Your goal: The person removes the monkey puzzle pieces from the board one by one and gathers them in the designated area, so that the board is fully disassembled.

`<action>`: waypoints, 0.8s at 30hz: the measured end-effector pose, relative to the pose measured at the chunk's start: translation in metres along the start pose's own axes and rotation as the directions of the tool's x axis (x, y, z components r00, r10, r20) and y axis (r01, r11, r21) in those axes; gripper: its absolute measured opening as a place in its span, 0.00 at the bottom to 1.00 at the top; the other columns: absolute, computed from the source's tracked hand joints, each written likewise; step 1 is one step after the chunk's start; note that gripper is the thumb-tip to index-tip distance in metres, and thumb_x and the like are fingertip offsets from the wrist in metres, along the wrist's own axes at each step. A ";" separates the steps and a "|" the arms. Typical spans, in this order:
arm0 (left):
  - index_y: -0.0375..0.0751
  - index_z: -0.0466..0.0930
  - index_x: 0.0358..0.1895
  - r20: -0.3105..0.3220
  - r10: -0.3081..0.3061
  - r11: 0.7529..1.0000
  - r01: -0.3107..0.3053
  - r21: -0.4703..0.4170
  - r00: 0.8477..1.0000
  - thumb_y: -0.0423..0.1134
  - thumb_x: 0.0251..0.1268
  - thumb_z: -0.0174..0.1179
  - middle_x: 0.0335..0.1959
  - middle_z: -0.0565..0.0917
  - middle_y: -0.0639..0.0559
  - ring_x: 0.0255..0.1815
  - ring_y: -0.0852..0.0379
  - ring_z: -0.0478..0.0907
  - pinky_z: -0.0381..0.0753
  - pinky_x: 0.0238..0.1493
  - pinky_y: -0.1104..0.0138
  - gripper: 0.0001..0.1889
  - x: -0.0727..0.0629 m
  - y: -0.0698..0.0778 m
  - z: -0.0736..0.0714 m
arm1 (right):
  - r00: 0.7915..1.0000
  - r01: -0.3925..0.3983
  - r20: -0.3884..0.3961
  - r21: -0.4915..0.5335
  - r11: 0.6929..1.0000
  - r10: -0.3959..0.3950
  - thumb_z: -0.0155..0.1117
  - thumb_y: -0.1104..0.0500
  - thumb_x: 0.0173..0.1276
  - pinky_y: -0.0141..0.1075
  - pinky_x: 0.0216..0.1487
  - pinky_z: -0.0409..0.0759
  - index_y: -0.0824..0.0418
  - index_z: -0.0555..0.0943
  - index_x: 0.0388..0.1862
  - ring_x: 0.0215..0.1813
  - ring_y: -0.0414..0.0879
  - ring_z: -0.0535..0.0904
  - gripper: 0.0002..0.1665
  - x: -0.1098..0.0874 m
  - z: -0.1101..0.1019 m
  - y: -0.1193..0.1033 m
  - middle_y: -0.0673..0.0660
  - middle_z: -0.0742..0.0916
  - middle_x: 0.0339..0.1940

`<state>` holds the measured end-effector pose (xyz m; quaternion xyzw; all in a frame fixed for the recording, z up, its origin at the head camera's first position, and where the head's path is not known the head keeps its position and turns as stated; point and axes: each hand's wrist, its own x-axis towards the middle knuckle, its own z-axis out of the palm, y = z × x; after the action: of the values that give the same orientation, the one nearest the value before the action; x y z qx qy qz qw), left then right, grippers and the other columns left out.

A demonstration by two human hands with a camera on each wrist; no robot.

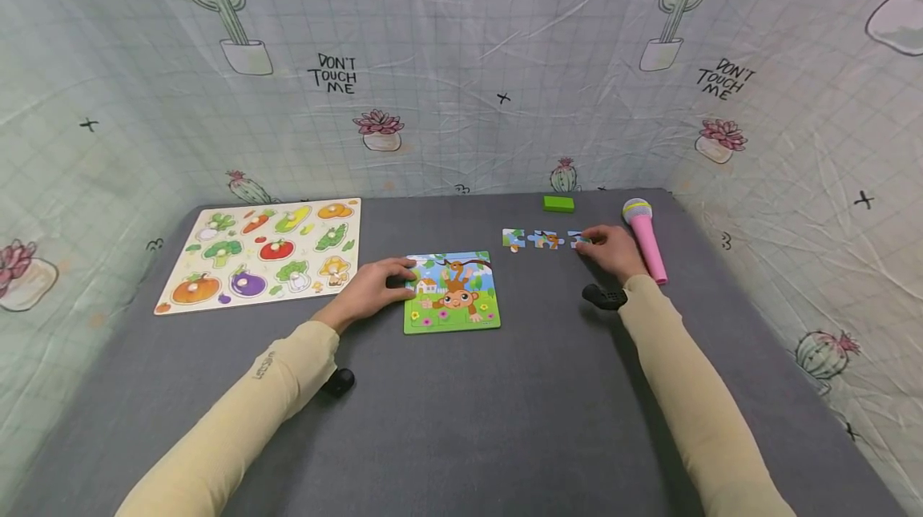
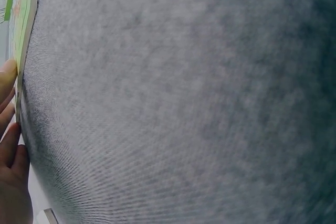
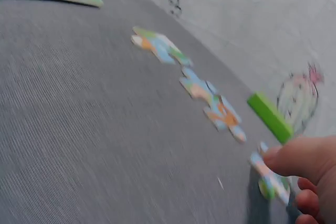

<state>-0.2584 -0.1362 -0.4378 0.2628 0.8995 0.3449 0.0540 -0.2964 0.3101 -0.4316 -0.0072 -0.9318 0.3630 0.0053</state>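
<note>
One puzzle tray point(image 1: 453, 326), monkey picture point(image 1: 457, 297) inside: left hand point(image 1: 372, 288) gripping; right hand point(image 1: 614, 251) pinching piece point(image 1: 574, 237).

Monkey jigsaw puzzle point(image 1: 456, 304): left edge partly hidden by your left hand point(image 1: 376, 286); cut off in both wrist views. End jigsaw piece point(image 1: 574, 237): partly covered by your right hand point(image 1: 613, 249). Other jigsaw pieces point(image 3: 161, 47): blurred in your right wrist view. Your sleeves point(image 1: 238, 413): cut off at the head view's bottom edge.

A vegetable board point(image 1: 303, 244) lies left, a green block point(image 1: 558, 203) near the cactus-print cloth point(image 1: 461, 44), and a pink microphone point(image 1: 648, 244) right.
</note>
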 end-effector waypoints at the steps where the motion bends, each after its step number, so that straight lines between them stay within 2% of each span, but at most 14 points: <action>1: 0.36 0.84 0.52 0.001 0.000 1.000 0.000 0.000 1.000 0.39 0.62 0.68 0.65 0.75 0.42 0.69 0.42 0.67 0.65 0.69 0.49 0.16 0.000 0.000 0.000 | 1.000 0.000 -0.010 0.006 1.000 0.001 0.65 0.57 0.68 0.48 0.47 0.79 0.69 0.80 0.56 0.50 0.59 0.79 0.22 0.000 0.001 -0.004 0.68 0.83 0.53; 5: 0.36 0.84 0.51 0.004 -0.004 1.000 0.004 -0.001 1.000 0.39 0.62 0.68 0.65 0.75 0.42 0.69 0.42 0.67 0.65 0.69 0.49 0.16 0.000 0.001 0.000 | 1.000 0.012 0.003 0.042 0.999 -0.012 0.62 0.58 0.71 0.51 0.50 0.79 0.68 0.79 0.58 0.55 0.61 0.77 0.21 -0.003 0.008 -0.027 0.67 0.80 0.57; 10: 0.36 0.84 0.51 0.001 -0.006 1.000 0.006 0.005 1.000 0.39 0.62 0.68 0.65 0.75 0.42 0.69 0.42 0.67 0.65 0.69 0.49 0.16 0.000 0.000 -0.001 | 0.990 0.094 0.101 0.059 0.994 -0.100 0.62 0.57 0.72 0.51 0.50 0.79 0.65 0.80 0.58 0.57 0.59 0.77 0.20 -0.007 0.033 -0.067 0.63 0.79 0.60; 14: 0.36 0.84 0.51 0.000 -0.002 1.000 0.002 0.007 1.000 0.39 0.62 0.68 0.65 0.75 0.42 0.69 0.42 0.67 0.65 0.69 0.49 0.16 0.000 -0.001 -0.001 | 0.962 0.152 0.214 0.088 0.985 -0.167 0.62 0.56 0.72 0.48 0.49 0.79 0.63 0.80 0.59 0.57 0.56 0.77 0.20 -0.020 0.061 -0.103 0.61 0.79 0.61; 19: 0.36 0.84 0.52 0.012 -0.006 1.000 0.006 0.000 1.000 0.39 0.62 0.68 0.65 0.75 0.42 0.69 0.42 0.67 0.65 0.69 0.49 0.16 0.002 -0.001 -0.001 | 0.917 0.158 0.345 0.153 0.976 -0.202 0.62 0.54 0.72 0.45 0.51 0.80 0.59 0.80 0.60 0.56 0.52 0.77 0.20 -0.040 0.094 -0.140 0.57 0.81 0.58; 24: 0.36 0.84 0.51 0.002 0.004 1.000 -0.004 -0.004 1.000 0.39 0.62 0.68 0.64 0.76 0.41 0.68 0.42 0.68 0.66 0.69 0.49 0.16 0.002 -0.002 0.000 | 0.881 0.218 0.389 0.168 0.961 -0.268 0.62 0.55 0.72 0.39 0.50 0.81 0.59 0.80 0.60 0.55 0.50 0.80 0.20 -0.052 0.121 -0.162 0.55 0.83 0.56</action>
<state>-0.2608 -0.1366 -0.4386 0.2645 0.8983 0.3466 0.0547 -0.2480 0.1078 -0.4116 0.1861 -0.8823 0.4080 -0.1431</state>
